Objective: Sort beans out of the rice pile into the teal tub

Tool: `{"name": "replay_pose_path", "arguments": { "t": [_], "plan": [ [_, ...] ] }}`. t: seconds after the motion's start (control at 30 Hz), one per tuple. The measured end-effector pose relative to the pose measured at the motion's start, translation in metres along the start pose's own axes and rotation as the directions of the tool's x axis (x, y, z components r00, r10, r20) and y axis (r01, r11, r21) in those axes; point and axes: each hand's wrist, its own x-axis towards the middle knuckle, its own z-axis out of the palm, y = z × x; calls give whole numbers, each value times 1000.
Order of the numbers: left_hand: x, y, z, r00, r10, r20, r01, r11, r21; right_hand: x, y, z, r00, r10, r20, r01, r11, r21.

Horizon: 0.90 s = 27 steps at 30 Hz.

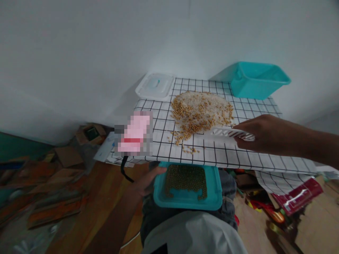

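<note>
Tan round beans mixed with whitish grains [197, 113]: loose heap mid-table, strays towards the near edge.
Right hand [255, 131]: fingers closed on a white slotted plastic utensil [222, 132] at the heap's near side.
Left hand [148, 179]: at the left rim of a shallow teal plastic tray [185, 204] on the lap, holding small dark-green beans [186, 178]; cannot tell how firmly its fingers grip.
Table [162, 150]: white covering, black grid lines.
Far corners: translucent white square lid [156, 84] left, deep teal plastic bin [254, 88] right.
Left edge: pink rectangular object [135, 130], blurred.
Room: pale plain wall [106, 53], brown wooden floor [103, 187], cardboard boxes [69, 158] left, shiny dark-red packet [300, 195] right.
</note>
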Motion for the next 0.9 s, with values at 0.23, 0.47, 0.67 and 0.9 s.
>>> {"name": "replay_pose_path", "arguments": {
  "t": [0.23,0.47,0.67,0.9],
  "plan": [
    [4,-2,3,1000,0,28,1,1000,-1,14,-30,9,977,-106,186,83,989,126],
    [0,-2,4,1000,2,15,-3,1000,24,27,-47,13,959,-219,182,181,962,205],
    [0,-1,4,1000,8,20,-8,1000,17,31,-58,12,952,-255,168,218,953,208],
    [2,-2,1,999,3,48,-3,1000,-4,29,-67,19,941,-311,136,275,934,228]
  ]
}}
